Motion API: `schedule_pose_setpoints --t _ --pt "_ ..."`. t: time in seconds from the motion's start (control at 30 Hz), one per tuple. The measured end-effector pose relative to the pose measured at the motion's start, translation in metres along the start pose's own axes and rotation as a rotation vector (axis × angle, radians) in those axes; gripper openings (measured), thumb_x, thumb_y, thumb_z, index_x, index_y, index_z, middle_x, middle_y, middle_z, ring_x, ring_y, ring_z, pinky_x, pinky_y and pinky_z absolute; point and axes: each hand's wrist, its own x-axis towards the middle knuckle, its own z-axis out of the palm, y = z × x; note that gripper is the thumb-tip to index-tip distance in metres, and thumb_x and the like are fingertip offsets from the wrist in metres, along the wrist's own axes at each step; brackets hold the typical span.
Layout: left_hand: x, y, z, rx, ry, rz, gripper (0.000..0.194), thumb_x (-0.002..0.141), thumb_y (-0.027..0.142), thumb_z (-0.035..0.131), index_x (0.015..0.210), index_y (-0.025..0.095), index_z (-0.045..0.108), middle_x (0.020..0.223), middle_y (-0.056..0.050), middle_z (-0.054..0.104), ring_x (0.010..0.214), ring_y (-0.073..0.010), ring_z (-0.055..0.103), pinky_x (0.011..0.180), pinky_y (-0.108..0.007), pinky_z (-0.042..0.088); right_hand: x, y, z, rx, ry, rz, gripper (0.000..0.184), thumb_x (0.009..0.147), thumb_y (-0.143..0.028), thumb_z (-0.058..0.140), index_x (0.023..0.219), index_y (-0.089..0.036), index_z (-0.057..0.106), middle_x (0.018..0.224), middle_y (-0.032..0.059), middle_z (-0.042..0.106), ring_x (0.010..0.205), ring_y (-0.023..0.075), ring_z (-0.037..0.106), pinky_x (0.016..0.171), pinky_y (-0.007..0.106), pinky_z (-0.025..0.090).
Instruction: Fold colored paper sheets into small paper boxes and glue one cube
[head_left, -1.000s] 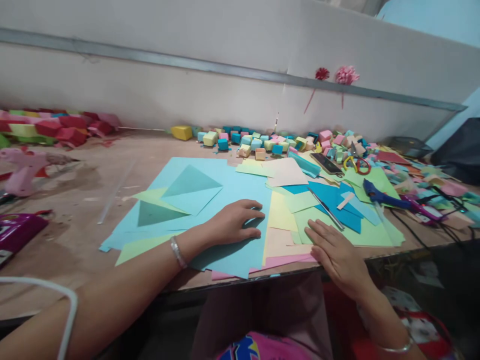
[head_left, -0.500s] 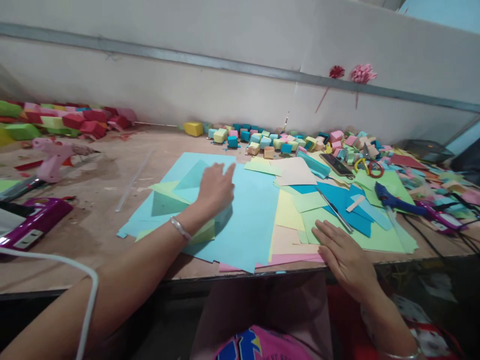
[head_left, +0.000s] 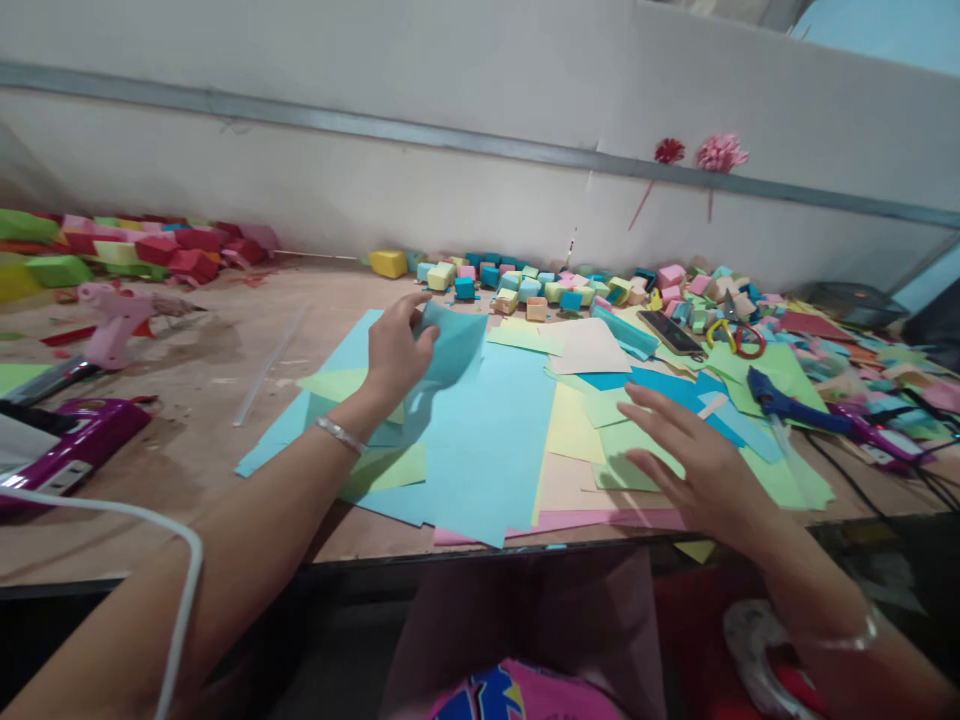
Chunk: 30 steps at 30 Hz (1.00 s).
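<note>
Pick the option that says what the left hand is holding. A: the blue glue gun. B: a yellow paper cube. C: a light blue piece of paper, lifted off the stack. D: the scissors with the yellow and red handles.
C: the left hand pinches a light blue piece of paper raised above the sheets on the table, while the right hand hovers open over the green sheets.

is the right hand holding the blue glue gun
No, the right hand hovers open over the green paper, while the blue glue gun lies apart on the table, farther right.
</note>
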Motion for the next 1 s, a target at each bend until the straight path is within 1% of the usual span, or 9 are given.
schedule_pose_setpoints --t 0.07,0.13,0.23,0.3,0.4,0.5,0.6,0.77,1.0 --pt "-0.004 0.009 0.000 -0.178 0.052 -0.027 0.043 0.073 0.021 0.066 0.116 0.020 0.063 0.087 -0.004 0.061 0.076 -0.0186 0.057 0.076 -0.032 0.047 0.040 0.006 0.003 0.183 -0.024 0.029 0.043 0.094 -0.038 0.052 0.134 -0.024 0.054 0.139 0.0117 0.054 0.126 0.0276 0.054 0.100 0.046 0.051" --pt "-0.010 0.015 0.002 -0.358 0.051 -0.091 0.047 0.071 0.024 0.067 0.117 0.018 0.061 0.085 -0.002 0.060 0.068 -0.0143 0.055 0.067 -0.027 0.046 0.080 0.010 0.016 0.417 -0.085 0.119 0.057 0.088 -0.047 0.058 0.138 -0.022 0.049 0.139 0.0142 0.053 0.117 0.0278 0.060 0.089 0.044 0.057" --pt "-0.018 0.018 0.007 -0.534 0.026 -0.191 0.050 0.067 0.026 0.070 0.115 0.017 0.061 0.084 0.000 0.060 0.067 -0.0120 0.055 0.063 -0.023 0.045 0.125 0.006 0.050 0.798 -0.222 0.350 0.081 0.077 -0.055 0.069 0.143 -0.015 0.042 0.138 0.0202 0.053 0.114 0.0281 0.061 0.088 0.043 0.057" --pt "-0.022 0.019 0.010 -0.623 0.014 -0.257 0.049 0.064 0.027 0.073 0.111 0.017 0.062 0.085 0.000 0.062 0.069 -0.0120 0.056 0.063 -0.023 0.045 0.140 -0.004 0.074 1.027 -0.279 0.488 0.078 0.075 -0.058 0.070 0.135 -0.013 0.049 0.125 0.0198 0.062 0.104 0.0261 0.066 0.082 0.040 0.058" --pt "-0.028 0.022 0.014 -0.762 -0.031 -0.334 0.045 0.061 0.027 0.075 0.103 0.016 0.062 0.087 -0.001 0.064 0.073 -0.0136 0.058 0.064 -0.024 0.047 0.143 -0.023 0.102 1.268 -0.264 0.566 0.054 0.066 -0.050 0.080 0.105 -0.015 0.066 0.100 0.0105 0.073 0.084 0.0216 0.069 0.071 0.033 0.058" --pt "-0.031 0.023 0.016 -0.846 -0.092 -0.406 0.038 0.059 0.028 0.076 0.093 0.017 0.063 0.086 -0.001 0.065 0.074 -0.0148 0.059 0.064 -0.025 0.047 0.138 -0.033 0.116 1.359 -0.190 0.681 0.037 0.061 -0.036 0.081 0.089 -0.016 0.066 0.084 0.0044 0.073 0.073 0.0177 0.067 0.064 0.030 0.055" --pt "-0.033 0.023 0.017 -0.880 -0.136 -0.490 0.032 0.059 0.029 0.077 0.085 0.016 0.064 0.082 0.000 0.065 0.070 -0.0142 0.057 0.062 -0.026 0.047 0.133 -0.032 0.121 1.351 -0.119 0.737 0.028 0.063 -0.031 0.075 0.084 -0.016 0.066 0.076 0.0019 0.070 0.066 0.0153 0.063 0.058 0.028 0.054" --pt "-0.030 0.021 0.018 -0.814 -0.095 -0.526 0.026 0.061 0.034 0.078 0.068 0.016 0.059 0.068 0.001 0.057 0.064 -0.0118 0.051 0.058 -0.024 0.045 0.131 -0.024 0.122 1.280 0.023 0.683 0.022 0.065 -0.032 0.072 0.079 -0.017 0.066 0.070 -0.0012 0.062 0.060 0.0118 0.056 0.055 0.027 0.053" --pt "-0.027 0.017 0.020 -0.766 -0.065 -0.511 0.021 0.068 0.036 0.073 0.070 0.019 0.062 0.068 0.000 0.056 0.060 -0.0119 0.051 0.055 -0.025 0.044 0.130 -0.017 0.126 1.207 0.075 0.587 0.017 0.070 -0.033 0.069 0.075 -0.018 0.063 0.062 -0.0040 0.056 0.046 0.0088 0.052 0.044 0.024 0.043"
